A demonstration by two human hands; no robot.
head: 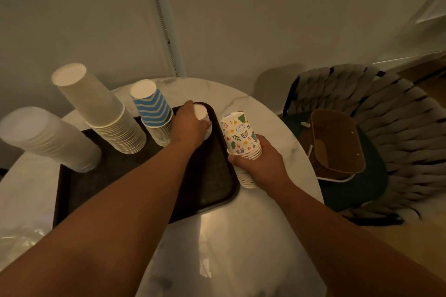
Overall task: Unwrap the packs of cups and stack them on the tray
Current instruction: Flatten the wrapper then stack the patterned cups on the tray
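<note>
White marble table [265, 113] is occupied by a dark tray [217, 176]. A small upturned cup stack [204, 119], upright in its far right corner, is gripped by the left hand [190, 125]. Beside the tray, a patterned cup stack [241, 137], bases up and tilted, is grasped by the right hand [259, 161].

A round white marble-look table [255, 113] carries a dark tray [217, 176] holding upside-down cup stacks, with crumpled clear plastic wrap [17, 239] (at its near left edge) lying directly on it.
</note>
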